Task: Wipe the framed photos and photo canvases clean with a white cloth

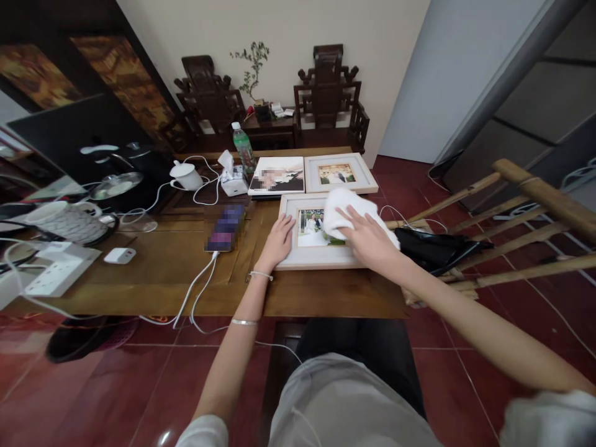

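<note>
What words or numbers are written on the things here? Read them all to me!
Nothing here can be read.
Bottle label: too small to read.
Phone screen: blurred.
Nearest picture frame: no writing shows.

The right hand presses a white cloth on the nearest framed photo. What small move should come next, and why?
Probably slide the cloth leftward across the photo. The right hand lies flat on the cloth, which covers only the right side; the left part shows bare. The left hand presses the frame at its left edge, steadying it.
</note>
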`<state>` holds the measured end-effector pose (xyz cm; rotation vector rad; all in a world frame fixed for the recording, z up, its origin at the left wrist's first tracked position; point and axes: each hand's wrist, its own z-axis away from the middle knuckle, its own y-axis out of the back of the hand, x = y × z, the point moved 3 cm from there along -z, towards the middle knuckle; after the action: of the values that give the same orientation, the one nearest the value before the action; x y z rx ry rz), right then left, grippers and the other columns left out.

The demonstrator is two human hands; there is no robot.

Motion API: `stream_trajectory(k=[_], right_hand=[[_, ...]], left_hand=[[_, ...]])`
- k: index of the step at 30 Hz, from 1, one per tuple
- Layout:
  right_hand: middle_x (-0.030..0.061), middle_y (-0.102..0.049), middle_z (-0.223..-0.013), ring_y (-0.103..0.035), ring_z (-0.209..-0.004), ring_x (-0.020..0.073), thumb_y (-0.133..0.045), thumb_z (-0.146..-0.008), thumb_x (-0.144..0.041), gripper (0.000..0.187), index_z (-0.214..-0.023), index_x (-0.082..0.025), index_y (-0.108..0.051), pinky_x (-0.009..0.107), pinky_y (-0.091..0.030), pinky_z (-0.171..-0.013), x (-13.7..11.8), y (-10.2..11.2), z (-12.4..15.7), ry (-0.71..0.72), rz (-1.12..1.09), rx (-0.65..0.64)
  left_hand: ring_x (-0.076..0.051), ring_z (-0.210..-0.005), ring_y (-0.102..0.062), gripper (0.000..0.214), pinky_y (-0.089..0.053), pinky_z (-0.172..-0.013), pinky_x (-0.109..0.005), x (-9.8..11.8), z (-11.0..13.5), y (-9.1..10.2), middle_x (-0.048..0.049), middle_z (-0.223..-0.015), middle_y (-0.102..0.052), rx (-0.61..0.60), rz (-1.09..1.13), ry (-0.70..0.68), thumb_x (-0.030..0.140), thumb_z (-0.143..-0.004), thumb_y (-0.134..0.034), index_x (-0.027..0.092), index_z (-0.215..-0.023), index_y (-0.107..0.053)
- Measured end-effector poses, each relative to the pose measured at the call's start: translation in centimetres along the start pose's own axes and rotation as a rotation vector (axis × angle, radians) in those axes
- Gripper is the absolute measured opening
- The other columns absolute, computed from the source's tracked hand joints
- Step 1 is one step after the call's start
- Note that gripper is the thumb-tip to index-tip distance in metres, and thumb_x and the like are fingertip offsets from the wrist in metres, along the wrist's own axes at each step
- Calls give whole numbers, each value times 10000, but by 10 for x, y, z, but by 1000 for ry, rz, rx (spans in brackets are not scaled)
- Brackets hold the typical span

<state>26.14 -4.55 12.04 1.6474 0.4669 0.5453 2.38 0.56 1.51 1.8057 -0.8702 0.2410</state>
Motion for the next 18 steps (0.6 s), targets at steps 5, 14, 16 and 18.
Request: stream_trajectory(k=[5, 14, 16, 18], right_hand=[[65, -285, -1558, -164, -1447, 309, -417, -875, -55, 419, -1203, -184, -643, 595, -192, -1133, -30, -17, -91, 192, 29, 198], [63, -383, -1513, -217, -1431, 302, -417, -924, -150, 351, -1151, -190, -682, 579, -199, -1131, -29, -61, -161, 86, 167, 9], [55, -402, -1503, -224, -1429, 297, -432, -907, -133, 356, -1150, -202, -684, 587, -191, -1129, -17, -61, -155, 62, 179, 2], [53, -444, -1476, -259, -1417, 292, -441, -888, -104, 366, -1130, -213, -694, 593, -196, -1122, -1, -58, -147, 39, 198, -6]], left_hand=[[-261, -1365, -396, 392, -324, -1143, -497, 4, -1, 3, -109, -1320, -581, 18, 16, 7, 170, -883, -410, 164, -1223, -606], [-270, -1409, -327, 406, -260, -1171, -508, 2, 1, 1, -133, -1404, -516, -5, 39, 40, 199, -914, -405, 124, -1276, -573], [-266, -1411, -325, 406, -261, -1172, -507, 3, 1, 1, -137, -1408, -513, -6, 39, 35, 202, -918, -400, 119, -1277, -571], [-261, -1411, -327, 405, -264, -1170, -509, 4, 1, 1, -130, -1406, -517, -3, 38, 33, 199, -919, -394, 125, -1276, -571]])
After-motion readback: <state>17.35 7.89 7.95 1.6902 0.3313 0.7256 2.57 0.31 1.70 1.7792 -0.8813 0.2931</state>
